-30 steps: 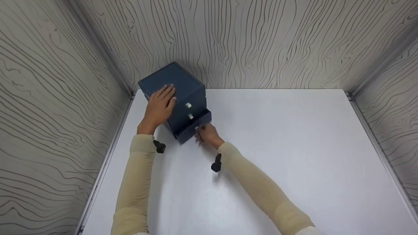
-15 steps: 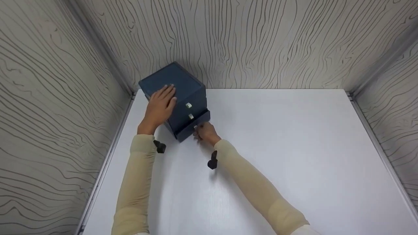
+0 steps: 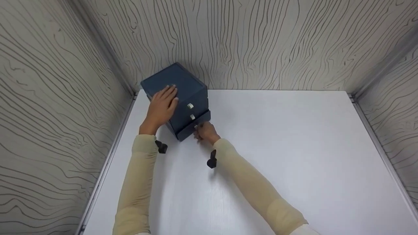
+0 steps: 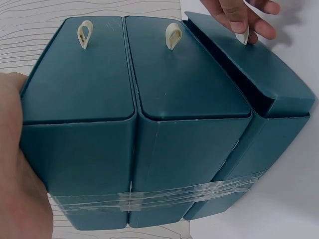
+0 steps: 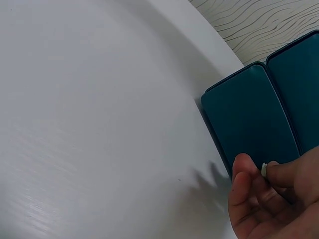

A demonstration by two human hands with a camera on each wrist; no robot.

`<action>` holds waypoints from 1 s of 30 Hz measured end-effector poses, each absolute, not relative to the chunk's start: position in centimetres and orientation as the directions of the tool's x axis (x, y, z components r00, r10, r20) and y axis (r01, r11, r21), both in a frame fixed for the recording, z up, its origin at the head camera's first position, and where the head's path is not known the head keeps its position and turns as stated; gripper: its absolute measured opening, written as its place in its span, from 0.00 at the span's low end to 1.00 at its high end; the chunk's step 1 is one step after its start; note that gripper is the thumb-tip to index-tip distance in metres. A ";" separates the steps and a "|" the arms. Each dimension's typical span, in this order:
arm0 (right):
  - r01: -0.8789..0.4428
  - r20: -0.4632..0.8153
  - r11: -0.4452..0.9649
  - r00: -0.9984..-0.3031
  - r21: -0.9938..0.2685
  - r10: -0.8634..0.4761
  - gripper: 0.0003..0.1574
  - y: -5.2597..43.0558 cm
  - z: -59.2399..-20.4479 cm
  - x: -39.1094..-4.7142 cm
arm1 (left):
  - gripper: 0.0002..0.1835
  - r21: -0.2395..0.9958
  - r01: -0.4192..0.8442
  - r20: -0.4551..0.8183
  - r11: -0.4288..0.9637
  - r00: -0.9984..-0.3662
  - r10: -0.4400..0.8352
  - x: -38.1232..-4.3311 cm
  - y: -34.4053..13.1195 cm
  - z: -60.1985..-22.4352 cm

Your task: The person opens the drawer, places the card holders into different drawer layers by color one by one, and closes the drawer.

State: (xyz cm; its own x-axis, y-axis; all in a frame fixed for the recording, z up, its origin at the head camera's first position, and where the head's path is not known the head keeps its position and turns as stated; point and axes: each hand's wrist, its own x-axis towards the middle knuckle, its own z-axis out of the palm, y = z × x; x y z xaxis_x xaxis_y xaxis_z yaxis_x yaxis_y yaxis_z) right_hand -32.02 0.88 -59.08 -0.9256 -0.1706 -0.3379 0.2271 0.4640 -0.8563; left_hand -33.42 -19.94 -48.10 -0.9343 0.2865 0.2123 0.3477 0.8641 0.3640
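A dark teal drawer cabinet stands at the back left of the table, its front turned toward the right. It has three stacked drawers, each with a small cream pull loop. The bottom drawer sticks out a little, leaving a narrow dark gap behind its front. My left hand rests flat on the cabinet's top near the left edge, fingers straight. With thumb and fingers, my right hand pinches the bottom drawer's loop. In the left wrist view, clear tape wraps round the cabinet's side.
The white table spreads in front and to the right of the cabinet. Wood-grain panels rise behind and on both sides, the back one close behind the cabinet. Black wrist cameras hang from both sleeves.
The bottom drawer has slid inward, narrowing its gap, and my right hand has moved toward the cabinet with it. My left hand stays on the top.
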 end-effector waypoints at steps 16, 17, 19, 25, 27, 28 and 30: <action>0.169 -0.295 0.493 -0.937 -0.853 -0.190 0.20 0.3 -58.8 -32.2 | 0.31 0.365 0.358 0.242 0.859 -0.928 0.284 -33.4 -19.7 -48.1; 0.171 -0.297 0.494 -0.936 -0.852 -0.188 0.20 0.3 -58.8 -32.2 | 0.31 0.365 0.359 0.242 0.859 -0.928 0.284 -33.4 -19.7 -48.1; 0.174 -0.301 0.500 -0.935 -0.848 -0.187 0.19 0.4 -58.7 -32.2 | 0.31 0.365 0.359 0.239 0.859 -0.928 0.286 -33.4 -19.7 -48.1; 0.164 -0.307 0.528 -0.931 -0.833 -0.195 0.20 0.4 -58.7 -32.4 | 0.31 0.362 0.359 0.227 0.860 -0.929 0.292 -33.5 -19.9 -48.2; 0.159 -0.305 0.534 -0.931 -0.830 -0.198 0.20 0.3 -58.7 -32.5 | 0.31 0.363 0.360 0.231 0.859 -0.928 0.291 -33.5 -19.9 -48.2; 0.153 -0.304 0.539 -0.931 -0.828 -0.202 0.20 0.3 -58.7 -32.5 | 0.31 0.362 0.360 0.232 0.860 -0.928 0.291 -33.5 -19.9 -48.2; 0.152 -0.304 0.538 -0.930 -0.829 -0.206 0.20 0.3 -58.7 -32.6 | 0.31 0.359 0.360 0.235 0.861 -0.928 0.290 -33.5 -19.9 -48.2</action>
